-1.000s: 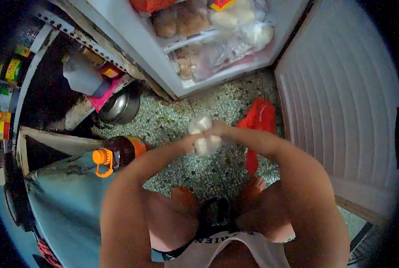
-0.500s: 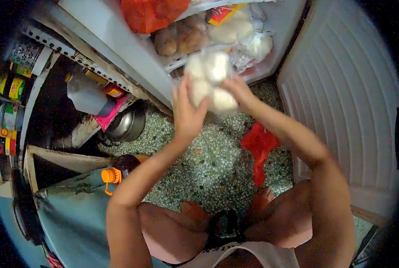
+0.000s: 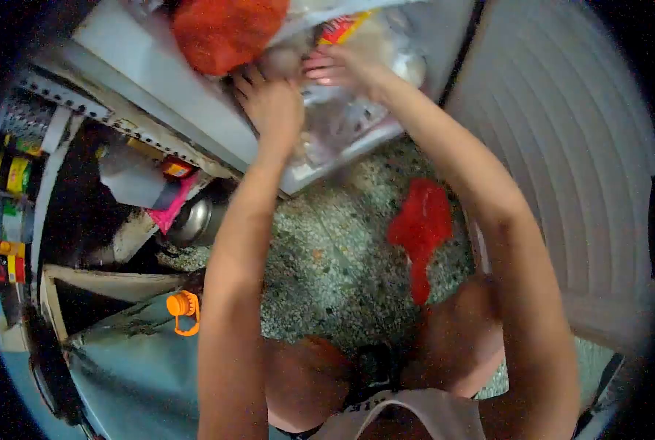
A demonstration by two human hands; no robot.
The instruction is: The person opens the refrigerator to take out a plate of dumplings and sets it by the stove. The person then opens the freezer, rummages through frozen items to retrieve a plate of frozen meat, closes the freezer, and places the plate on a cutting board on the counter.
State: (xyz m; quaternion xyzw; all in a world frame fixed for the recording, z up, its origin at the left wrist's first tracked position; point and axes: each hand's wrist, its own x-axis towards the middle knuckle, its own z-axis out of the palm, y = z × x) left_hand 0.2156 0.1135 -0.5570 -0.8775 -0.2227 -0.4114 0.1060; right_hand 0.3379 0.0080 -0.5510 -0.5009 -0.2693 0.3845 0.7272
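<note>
Reaching arms: both extend forward into the fridge (image 3: 357, 155); I inspect them from above, by way of the head camera.
Left hand (image 3: 274, 106): inside the compartment, back of the hand toward me, fingers extended and spread below the orange-red bag (image 3: 228, 33). The spread looks suited to bearing on a broad surface.
Right hand (image 3: 346, 70): fingers straight, pointing across toward the left hand, just below the yellow-and-red packet (image 3: 338, 28). The angle suggests attention to the same spot from the opposite side.
Gap between hands: narrow; the hands are near each other but not clasped. Whether either grips anything I cannot tell, as blur and the hands themselves hide the undersides.
Blurred bundle (image 3: 287, 59): in the compartment, between the two sets of fingertips; contact likely, contents indistinct.
Clear bags (image 3: 342, 117): below the right hand, behind the sill, which appears to retain them.
Fridge door (image 3: 562, 147): swung wide to the right, presumably to give both arms passage.
Red bag (image 3: 421, 224): crumpled on the speckled floor (image 3: 327, 249), touched by neither hand.
Orange cap (image 3: 180, 304): beside the left forearm, its bottle mostly hidden.
</note>
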